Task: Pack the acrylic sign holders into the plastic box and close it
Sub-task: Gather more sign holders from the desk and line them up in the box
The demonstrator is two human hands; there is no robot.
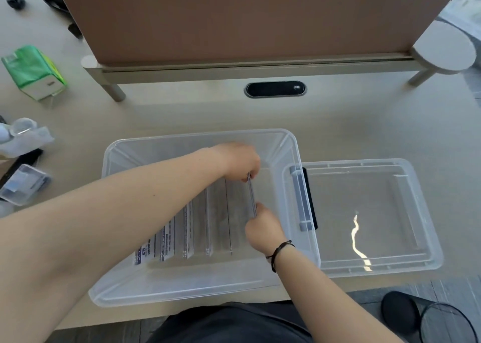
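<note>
Head view: row of acrylic sign holders point(208, 220) already stood in plastic box point(125, 288). One more holder point(251, 194) pinched at far end by left hand point(240, 161), at near end by right hand point(263, 228). Lid point(416, 269) lies beside box, not yet put on.
</note>
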